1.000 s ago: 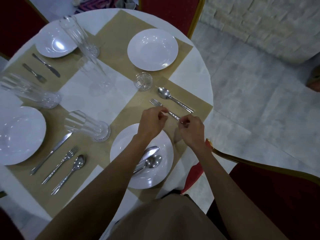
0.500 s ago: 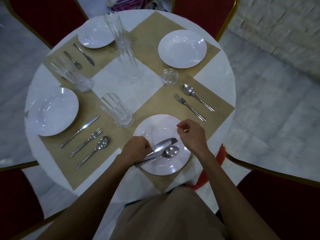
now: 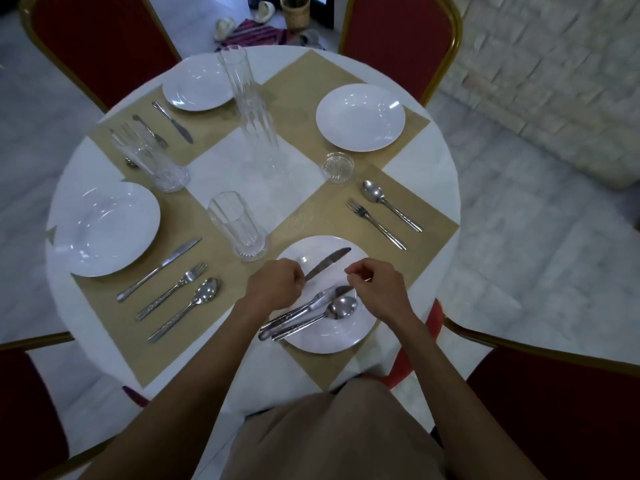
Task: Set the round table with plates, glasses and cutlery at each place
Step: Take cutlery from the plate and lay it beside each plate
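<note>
Head view: round worktop [image 3: 412, 164], seen from above.
Left hand [image 3: 273, 285]: fingers grasping knife [image 3: 327, 263] by its handle, blade over near plate [image 3: 332, 341].
Right hand [image 3: 377, 289]: fingers curled, empty, above the plate.

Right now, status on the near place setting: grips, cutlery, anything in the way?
Left grip holds knife over near plate. Right grip curled, empty, beside it. Spoon and more cutlery lie on plate. Glass stands close left.

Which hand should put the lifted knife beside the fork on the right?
Probably the left hand: it already grips the knife by its handle. The right hand is empty, though nearer the fork.
</note>
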